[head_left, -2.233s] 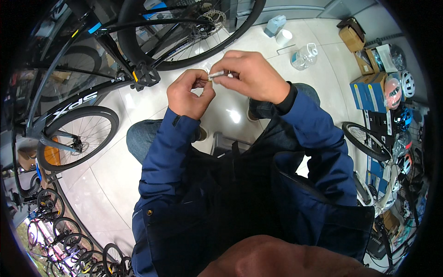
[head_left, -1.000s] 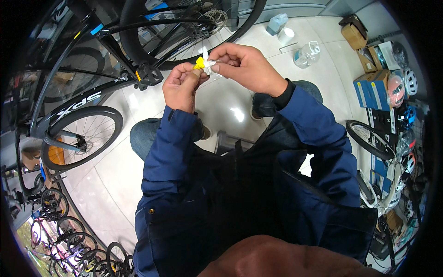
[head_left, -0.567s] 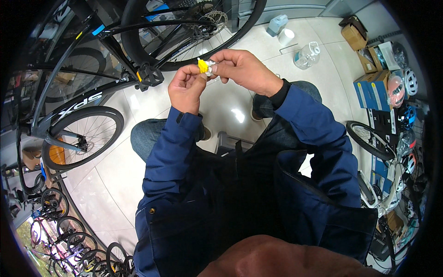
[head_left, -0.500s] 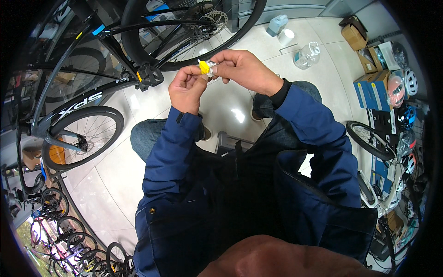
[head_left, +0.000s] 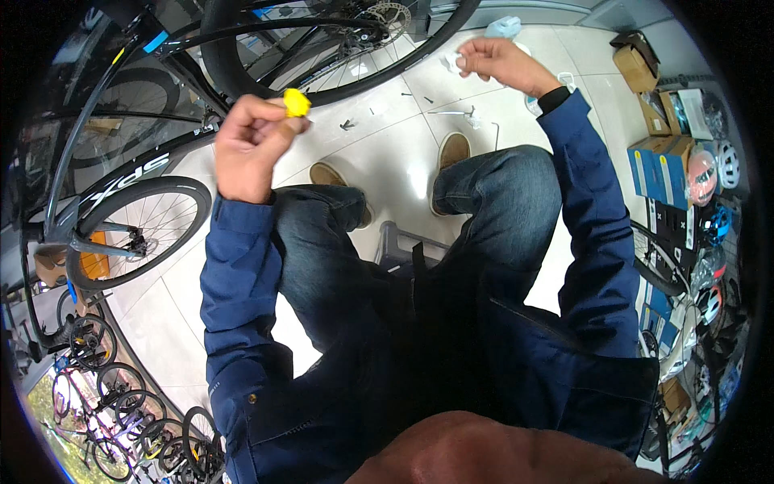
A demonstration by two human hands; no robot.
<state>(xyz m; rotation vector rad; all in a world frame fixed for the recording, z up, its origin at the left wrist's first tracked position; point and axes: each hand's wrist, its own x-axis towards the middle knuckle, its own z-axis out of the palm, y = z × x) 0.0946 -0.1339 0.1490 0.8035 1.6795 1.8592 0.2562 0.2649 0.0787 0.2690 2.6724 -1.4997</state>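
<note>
Out to the left, my left hand [head_left: 251, 149] pinches a small bright yellow piece [head_left: 297, 103] between thumb and fingers. Its exact kind cannot be made out. My right hand [head_left: 509, 66], raised at the far right, has its fingertips closed on a crumpled white scrap [head_left: 452, 63], thin like paper or plastic film. A wide gap lies between the two hands. Beyond them is a bicycle wheel with a black tyre [head_left: 367, 87], part of a dark bicycle [head_left: 129, 184] that fills the left side.
Small dark parts [head_left: 347, 125] and a bent hex key [head_left: 497, 133] lie on the pale tiled floor by my shoes. Behind my right hand stands a bluish container [head_left: 504, 27]. Boxes [head_left: 661, 171] and helmets [head_left: 728, 165] line the right; more bicycles [head_left: 133, 403] stand lower left.
My hands were together around the yellow piece and white scrap. They have parted: the left moved left with the yellow piece, the right moved right and farther away with the scrap.
</note>
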